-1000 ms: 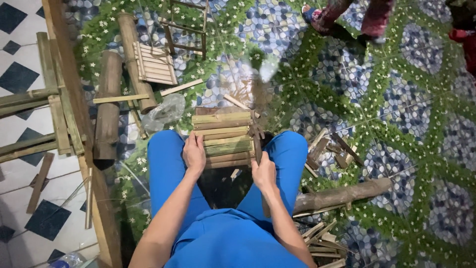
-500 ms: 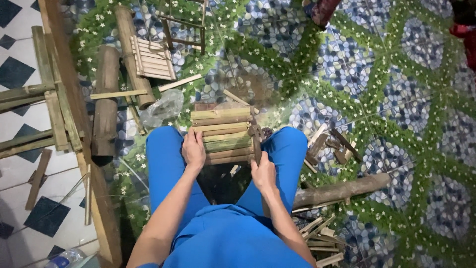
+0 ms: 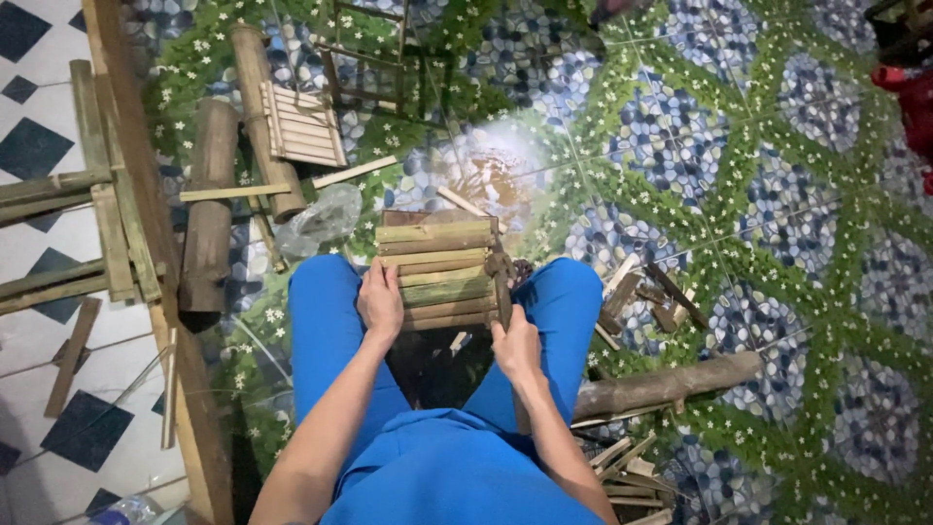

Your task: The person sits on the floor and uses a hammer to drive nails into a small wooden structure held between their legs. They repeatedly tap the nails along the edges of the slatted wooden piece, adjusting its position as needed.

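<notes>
A small panel of bamboo slats (image 3: 437,274) rests between my knees, its slats running left to right. My left hand (image 3: 380,301) grips the panel's left edge. My right hand (image 3: 515,345) holds the panel's lower right corner, by a dark upright strip (image 3: 501,282) along its right side. I sit on the floor in blue trousers (image 3: 321,321), looking straight down.
Two thick logs (image 3: 209,204) and a finished slatted panel (image 3: 301,124) lie at the upper left. Another log (image 3: 671,381) lies right of my leg, with wood offcuts (image 3: 641,297) nearby. A bamboo frame (image 3: 107,233) stands at the left. A clear plastic bag (image 3: 321,219) lies ahead.
The view has shifted slightly. The other person's feet at the top have moved out of sight. My hands stay on the panel in nearly the same places.
</notes>
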